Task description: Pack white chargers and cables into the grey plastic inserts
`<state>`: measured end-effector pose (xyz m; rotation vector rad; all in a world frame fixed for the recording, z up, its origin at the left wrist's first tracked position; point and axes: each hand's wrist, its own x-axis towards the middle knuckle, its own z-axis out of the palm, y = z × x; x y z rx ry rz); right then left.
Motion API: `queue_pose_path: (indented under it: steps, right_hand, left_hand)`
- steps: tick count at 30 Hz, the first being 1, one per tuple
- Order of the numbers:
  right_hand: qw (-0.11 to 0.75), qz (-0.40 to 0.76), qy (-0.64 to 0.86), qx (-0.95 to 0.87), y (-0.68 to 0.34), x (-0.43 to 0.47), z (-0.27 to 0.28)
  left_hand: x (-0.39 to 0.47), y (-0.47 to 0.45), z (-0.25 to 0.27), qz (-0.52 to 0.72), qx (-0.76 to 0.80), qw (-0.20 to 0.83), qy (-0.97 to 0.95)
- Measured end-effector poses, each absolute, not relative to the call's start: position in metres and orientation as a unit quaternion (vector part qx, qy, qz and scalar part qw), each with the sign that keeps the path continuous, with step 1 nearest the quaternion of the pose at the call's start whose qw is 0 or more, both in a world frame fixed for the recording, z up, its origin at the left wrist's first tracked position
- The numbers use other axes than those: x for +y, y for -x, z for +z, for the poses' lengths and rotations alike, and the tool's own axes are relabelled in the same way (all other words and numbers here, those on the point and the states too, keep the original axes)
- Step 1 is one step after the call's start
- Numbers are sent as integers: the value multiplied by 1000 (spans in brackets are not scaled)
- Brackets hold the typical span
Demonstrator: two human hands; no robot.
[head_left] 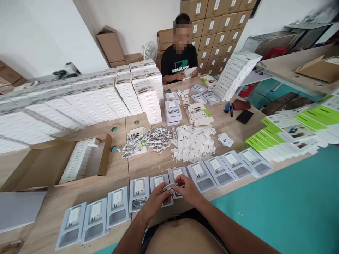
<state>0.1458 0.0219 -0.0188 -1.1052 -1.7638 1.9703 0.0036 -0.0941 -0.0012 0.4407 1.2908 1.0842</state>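
Observation:
Between my two hands is a coiled white cable [170, 187], held above the row of grey plastic trays. My left hand [156, 198] grips the coil from the left, fingers closed round it. From the right, my right hand [186, 188] pinches the same cable with its fingertips. Below them, partly hidden by the hands, lie trays with a white charger block in the upper part. One tray [131, 197] just left of my hands also has a coiled cable [140, 202] in its lower compartment. The tray [202, 184] to the right shows a bare lower compartment.
Beyond the trays lie a tangle of cables [159, 137] and a heap of small white pieces [194, 143]. An open carton [104, 155] of white blocks stands left, stacked white boxes [90, 98] behind. Across the table a person [180, 53] holds something white. Green-white sleeves [280, 141] lie right.

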Motion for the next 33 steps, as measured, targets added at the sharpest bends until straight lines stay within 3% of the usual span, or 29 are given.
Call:
queue_pose_path:
  steps: [5, 8, 14, 20, 22, 24, 27, 33]
  right_hand:
    - [115, 770, 413, -472, -174, 26, -16]
    - [115, 765, 437, -459, -189, 29, -21]
    - [136, 553, 503, -651, -251, 73, -49]
    - [132, 449, 532, -706, -287, 99, -74]
    - [151, 395, 497, -758, -290, 93, -82]
    - [174, 256, 417, -855, -295, 86, -94]
    - [149, 117, 255, -948, -303, 78, -118]
    - [164, 10, 148, -975, -301, 69, -137]
  left_hand:
    - [-77, -16, 1, 386, 605, 620, -317]
    - [-67, -26, -4, 365, 595, 637, -327]
    - [-56, -26, -27, 354, 632, 599, -341]
    - [-57, 3, -41, 357, 686, 543, -327]
    - [-62, 15, -41, 357, 716, 507, -320]
    - [-67, 31, -42, 357, 751, 454, -319]
    - [-71, 74, -47, 342, 814, 345, -319]
    - [-57, 191, -43, 241, 898, 142, -338]
